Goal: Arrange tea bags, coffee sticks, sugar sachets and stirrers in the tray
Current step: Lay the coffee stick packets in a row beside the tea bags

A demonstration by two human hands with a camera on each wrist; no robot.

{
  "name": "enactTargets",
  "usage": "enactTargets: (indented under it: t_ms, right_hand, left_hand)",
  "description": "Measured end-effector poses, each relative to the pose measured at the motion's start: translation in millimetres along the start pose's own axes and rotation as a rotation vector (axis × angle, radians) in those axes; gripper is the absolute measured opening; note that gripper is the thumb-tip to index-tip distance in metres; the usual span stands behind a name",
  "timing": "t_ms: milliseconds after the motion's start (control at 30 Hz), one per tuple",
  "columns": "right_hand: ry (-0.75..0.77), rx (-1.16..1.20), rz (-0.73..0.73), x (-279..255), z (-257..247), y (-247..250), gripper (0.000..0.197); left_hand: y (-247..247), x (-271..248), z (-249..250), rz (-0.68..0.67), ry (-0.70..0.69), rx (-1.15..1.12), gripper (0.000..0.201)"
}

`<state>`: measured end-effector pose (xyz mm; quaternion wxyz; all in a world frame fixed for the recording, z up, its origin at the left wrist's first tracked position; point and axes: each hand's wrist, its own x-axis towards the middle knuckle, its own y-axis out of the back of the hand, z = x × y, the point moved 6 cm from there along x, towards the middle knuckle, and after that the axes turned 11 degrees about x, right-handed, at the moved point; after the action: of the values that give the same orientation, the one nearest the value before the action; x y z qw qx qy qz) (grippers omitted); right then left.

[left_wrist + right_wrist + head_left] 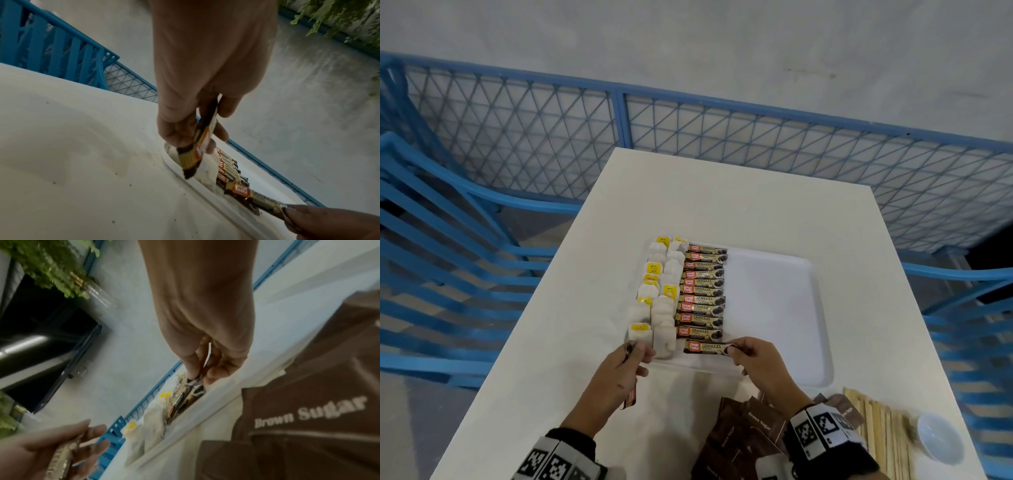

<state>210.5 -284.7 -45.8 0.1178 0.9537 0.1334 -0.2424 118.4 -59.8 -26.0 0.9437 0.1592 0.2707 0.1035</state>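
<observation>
— Two hands are over the near edge of the white tray [774, 294], which sits on a white table [551, 377]. What does each one hold?

— The right hand [760, 363] pinches the right end of one coffee stick [707, 347] between thumb and fingers. That stick lies across the near end of the tray, just below the column of coffee sticks [703, 291] already laid side by side.

— And the left hand [616, 373]?

— It grips a spare coffee stick [197, 146], its fingers curled round it. In the left wrist view the stick hangs down from the hand, its lower end over the tray's near left corner.

— Where are the tea bags [657, 294]?

— In two columns along the tray's left side, just beside the coffee sticks, several with yellow tags. The tray's right half is bare.

— And the other supplies?

— Brown sugar sachets [750, 431] lie in a loose pile on the table near the right wrist. Wooden stirrers [876, 435] lie to their right, and a small white bowl [940, 438] sits just beside those. A blue mesh fence [722, 144] runs behind the table.
</observation>
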Motion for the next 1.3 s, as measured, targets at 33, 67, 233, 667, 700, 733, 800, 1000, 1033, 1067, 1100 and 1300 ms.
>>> enactTargets:
  t_ms: [33, 67, 233, 667, 700, 733, 800, 1000, 1033, 1067, 1100, 1300]
  right_hand:
    - [0.011, -0.039, 0.02, 3, 1, 1, 0.017]
    - [0.023, -0.071, 0.032, 6, 1, 1, 0.015]
    - [0.087, -0.155, 0.066, 14, -2, -9, 0.004]
    - [0.167, -0.163, 0.109, 15, -7, -20, 0.015]
    - [0.178, -0.154, 0.104, 12, -11, -21, 0.013]
    - [0.183, -0.148, 0.082, 8, -15, -22, 0.01]
    - [0.15, -0.135, -0.035, 0, -21, -28, 0.013]
    - [0.027, 0.101, -0.382, -23, -25, -47, 0.018]
    - [0.033, 0.154, -0.384, -24, -26, -47, 0.016]
    - [0.037, 0.214, -0.368, -24, -27, -45, 0.012]
    - [0.039, 0.272, -0.346, -23, -27, -43, 0.009]
    - [0.032, 0.492, -0.282, -17, -34, -33, 0.016]
  left_hand:
    - [1, -1, 0, 0.001, 0.005, -0.01, 0.031]
    - [2, -2, 0, 0.009, 0.016, -0.03, 0.032]
    - [5, 12, -12, 0.023, 0.128, -0.002, 0.037]
    - [6, -10, 7, -0.088, -0.05, -0.31, 0.023]
    - [5, -9, 8, -0.088, -0.057, -0.307, 0.022]
    - [4, -9, 9, -0.086, -0.063, -0.304, 0.021]
    - [2, -9, 11, -0.075, -0.074, -0.291, 0.018]
    - [-10, -1, 12, -0.031, -0.043, -0.229, 0.01]
    - [-14, -1, 13, -0.046, -0.043, -0.211, 0.01]
    - [-20, -1, 13, -0.072, -0.047, -0.18, 0.01]
    - [-26, -2, 15, -0.106, -0.06, -0.139, 0.01]
    - [-61, -5, 21, -0.333, -0.21, 0.332, 0.012]
